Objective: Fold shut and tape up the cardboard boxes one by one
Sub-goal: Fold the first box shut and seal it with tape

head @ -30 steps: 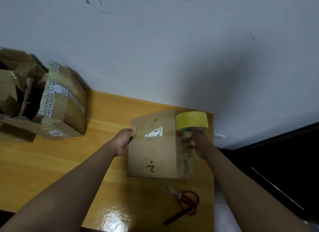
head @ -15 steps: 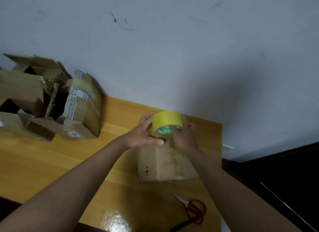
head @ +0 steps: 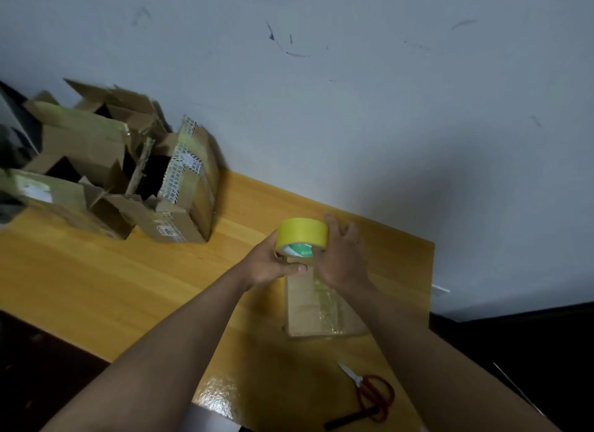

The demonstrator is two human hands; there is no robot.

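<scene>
Seen from the head camera, a box (head: 316, 306) stood on the far right part of a yellow wooden table (head: 96, 271), close to a grey scuffed wall (head: 353, 94). A strip of clear tape (head: 324, 299) shone down the side of the box that faced the person. Both hands met at its top. The left hand (head: 271, 266) was curled round the near lower side of a yellow tape roll (head: 302, 237), its thumb lying flat across the top edge of the box. The right hand (head: 342, 254) lay against the roll's right side with fingers fairly straight and slightly spread, pointing away toward the wall; whether its thumb hooked the roll I could not tell. The roll sat tilted above the box top, its green inner label turned toward the person. Red-handled scissors (head: 369, 391) lay on the table near its front edge, well apart from the box, blades shut and pointing toward it. A dark pen-like stick (head: 348, 418) lay just beside the scissor handles, touching them or nearly so. At the table's left end, a heap of open boxes (head: 106, 174) stood with flaps up, one carrying printed white tape.
</scene>
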